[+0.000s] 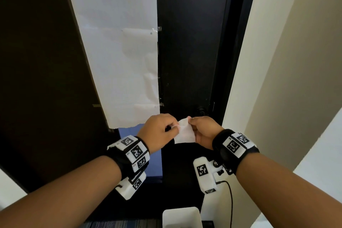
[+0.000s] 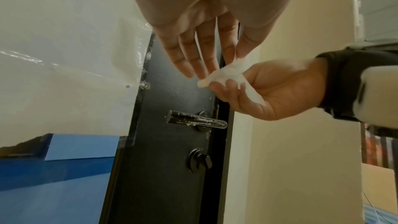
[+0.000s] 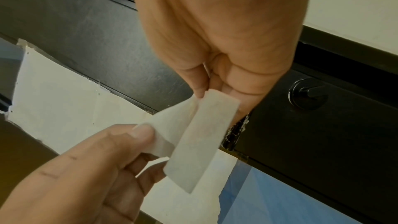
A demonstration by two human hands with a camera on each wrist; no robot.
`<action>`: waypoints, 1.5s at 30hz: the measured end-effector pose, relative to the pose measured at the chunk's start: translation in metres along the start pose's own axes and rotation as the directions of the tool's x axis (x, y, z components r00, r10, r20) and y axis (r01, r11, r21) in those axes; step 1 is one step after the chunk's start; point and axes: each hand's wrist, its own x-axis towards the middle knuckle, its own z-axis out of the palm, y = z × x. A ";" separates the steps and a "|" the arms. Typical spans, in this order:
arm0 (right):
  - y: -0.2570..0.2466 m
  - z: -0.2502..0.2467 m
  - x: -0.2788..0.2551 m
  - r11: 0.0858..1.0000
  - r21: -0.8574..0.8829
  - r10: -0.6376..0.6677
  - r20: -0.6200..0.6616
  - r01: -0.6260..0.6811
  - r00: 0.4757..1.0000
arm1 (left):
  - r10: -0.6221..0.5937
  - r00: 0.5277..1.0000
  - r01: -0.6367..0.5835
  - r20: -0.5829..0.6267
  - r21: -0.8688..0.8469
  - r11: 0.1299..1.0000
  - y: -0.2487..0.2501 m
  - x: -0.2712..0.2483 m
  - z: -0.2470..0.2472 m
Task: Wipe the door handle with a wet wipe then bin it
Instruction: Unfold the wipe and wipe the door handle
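A white wet wipe (image 1: 185, 132) hangs partly unfolded between both hands, chest-high in front of the black door (image 1: 188, 52). My left hand (image 1: 174, 126) pinches its left corner between thumb and forefinger. My right hand (image 1: 190, 119) pinches its upper right edge. In the left wrist view the black lever door handle (image 2: 197, 122), streaked with white smears, sits just below the wipe (image 2: 226, 76) and apart from it. From the head view the handle is hidden behind my hands. The right wrist view shows the wipe (image 3: 198, 139) folded lengthwise.
A white bin (image 1: 180, 209) stands on the floor below my right wrist. A thumb-turn lock (image 2: 200, 160) sits under the handle. White paper (image 1: 118, 61) is taped over the door's left part. A cream wall (image 1: 277, 79) flanks the door frame on the right.
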 end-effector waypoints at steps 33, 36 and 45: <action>0.005 -0.017 0.004 0.987 -0.019 -0.151 0.204 0.159 0.967 | -0.336 0.941 0.339 0.046 -0.134 0.931 -0.017 0.019 0.008; 0.008 -0.020 0.009 0.994 -0.060 -0.071 0.233 0.087 0.970 | -0.305 0.948 0.314 0.092 -0.112 0.943 -0.017 0.021 0.011; -0.011 -0.023 0.024 0.986 -0.015 -0.161 0.094 0.163 0.982 | -0.112 0.992 0.103 0.049 0.162 0.981 -0.022 0.038 0.010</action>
